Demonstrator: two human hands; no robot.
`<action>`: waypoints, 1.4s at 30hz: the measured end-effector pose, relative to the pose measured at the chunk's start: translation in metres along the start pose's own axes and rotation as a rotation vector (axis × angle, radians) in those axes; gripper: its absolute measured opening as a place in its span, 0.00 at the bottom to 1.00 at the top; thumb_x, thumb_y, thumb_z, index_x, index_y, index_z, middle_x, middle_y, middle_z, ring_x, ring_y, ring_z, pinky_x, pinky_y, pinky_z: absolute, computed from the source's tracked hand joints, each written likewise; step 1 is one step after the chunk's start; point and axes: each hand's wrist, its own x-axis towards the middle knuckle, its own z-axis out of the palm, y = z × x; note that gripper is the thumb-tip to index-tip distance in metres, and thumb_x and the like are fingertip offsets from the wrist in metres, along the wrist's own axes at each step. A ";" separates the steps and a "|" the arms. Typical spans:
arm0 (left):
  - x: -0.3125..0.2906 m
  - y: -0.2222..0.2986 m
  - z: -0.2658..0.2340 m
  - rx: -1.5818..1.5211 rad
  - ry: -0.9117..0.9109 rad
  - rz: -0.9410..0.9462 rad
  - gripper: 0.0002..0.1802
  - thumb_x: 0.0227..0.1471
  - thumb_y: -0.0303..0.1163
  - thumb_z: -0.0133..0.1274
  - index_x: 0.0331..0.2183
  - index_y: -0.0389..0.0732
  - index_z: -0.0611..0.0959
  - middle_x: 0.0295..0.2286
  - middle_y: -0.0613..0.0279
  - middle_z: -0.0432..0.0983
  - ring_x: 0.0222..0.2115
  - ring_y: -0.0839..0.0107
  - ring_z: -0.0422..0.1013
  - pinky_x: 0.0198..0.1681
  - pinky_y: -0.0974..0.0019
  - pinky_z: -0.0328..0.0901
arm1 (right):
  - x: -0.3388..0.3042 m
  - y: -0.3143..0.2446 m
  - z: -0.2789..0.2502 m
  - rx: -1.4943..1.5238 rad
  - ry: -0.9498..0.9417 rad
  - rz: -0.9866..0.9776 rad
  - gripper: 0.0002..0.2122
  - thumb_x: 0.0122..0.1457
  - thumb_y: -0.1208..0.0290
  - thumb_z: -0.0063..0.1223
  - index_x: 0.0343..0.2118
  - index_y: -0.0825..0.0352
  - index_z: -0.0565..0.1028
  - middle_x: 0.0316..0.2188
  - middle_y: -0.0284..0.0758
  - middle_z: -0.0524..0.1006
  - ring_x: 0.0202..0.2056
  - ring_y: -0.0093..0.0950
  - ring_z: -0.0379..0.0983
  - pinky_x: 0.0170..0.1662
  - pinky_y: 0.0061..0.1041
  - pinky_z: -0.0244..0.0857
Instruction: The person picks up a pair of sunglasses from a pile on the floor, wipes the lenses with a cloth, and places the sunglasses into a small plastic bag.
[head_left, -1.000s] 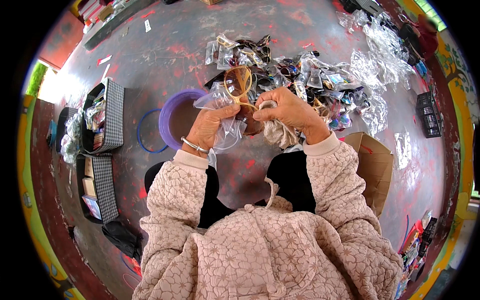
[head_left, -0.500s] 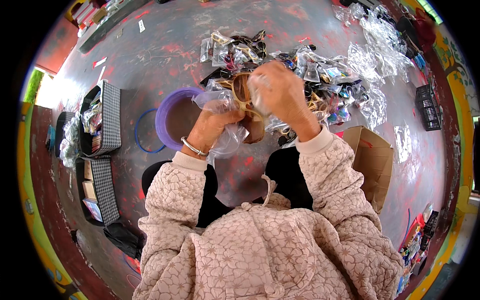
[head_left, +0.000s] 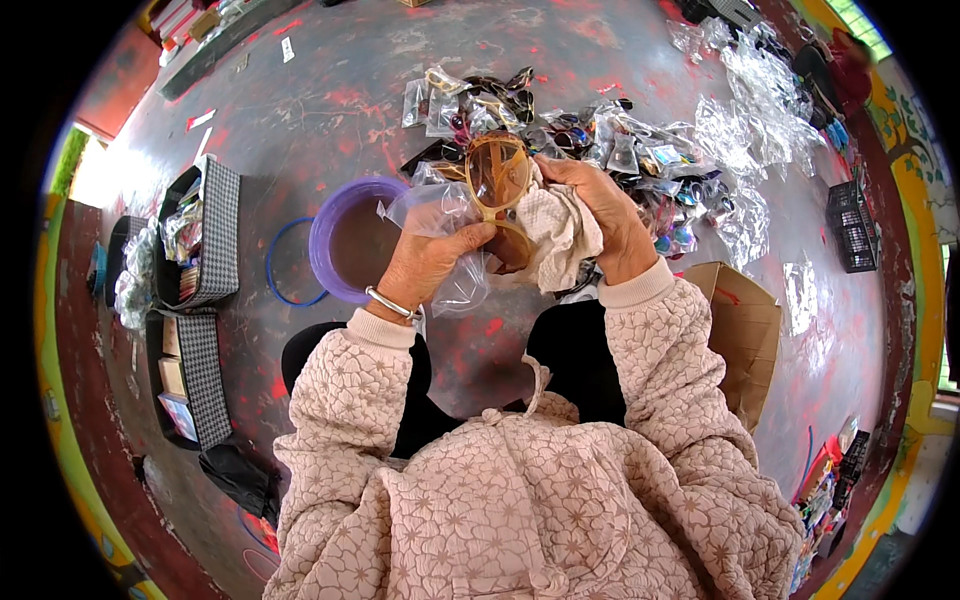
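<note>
Purple basin (head_left: 345,240) on the floor at 10 o'clock of the hands, looks empty. Checked boxes (head_left: 215,235) at 9 o'clock hold small packed items. Heap of clear packets (head_left: 610,140) with sunglasses at 12–2 o'clock. Brown carton (head_left: 745,330) at 4. Left hand (head_left: 430,262) closed on amber-framed glasses (head_left: 497,180) and clear bag (head_left: 440,215); right hand (head_left: 610,220) grips white cloth (head_left: 560,232) against the frame.

Glossy plastic glasses (head_left: 497,172), soft white cloth (head_left: 560,235) (waffle-textured), crinkly clear bag (head_left: 440,215).
</note>
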 end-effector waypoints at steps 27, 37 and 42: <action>-0.002 -0.004 0.001 -0.135 -0.024 -0.067 0.11 0.45 0.26 0.55 0.34 0.36 0.76 0.28 0.66 0.73 0.27 0.79 0.68 0.31 0.75 0.64 | -0.012 0.011 0.018 0.076 0.017 0.022 0.11 0.50 0.78 0.50 0.38 0.72 0.70 0.29 0.37 0.75 0.26 0.25 0.74 0.30 0.23 0.71; -0.001 0.000 0.002 -0.112 0.032 -0.016 0.09 0.45 0.25 0.54 0.33 0.34 0.77 0.27 0.64 0.74 0.27 0.77 0.70 0.31 0.73 0.66 | -0.011 0.015 0.026 -0.169 -0.044 -0.094 0.12 0.50 0.79 0.51 0.39 0.73 0.69 0.30 0.37 0.75 0.26 0.24 0.74 0.29 0.21 0.71; -0.003 0.006 -0.003 -0.149 0.077 -0.001 0.08 0.45 0.25 0.54 0.31 0.34 0.77 0.25 0.63 0.74 0.25 0.74 0.71 0.31 0.73 0.66 | -0.019 0.000 0.019 -0.397 0.079 -0.042 0.10 0.47 0.79 0.53 0.34 0.74 0.72 0.27 0.36 0.76 0.24 0.22 0.73 0.29 0.17 0.68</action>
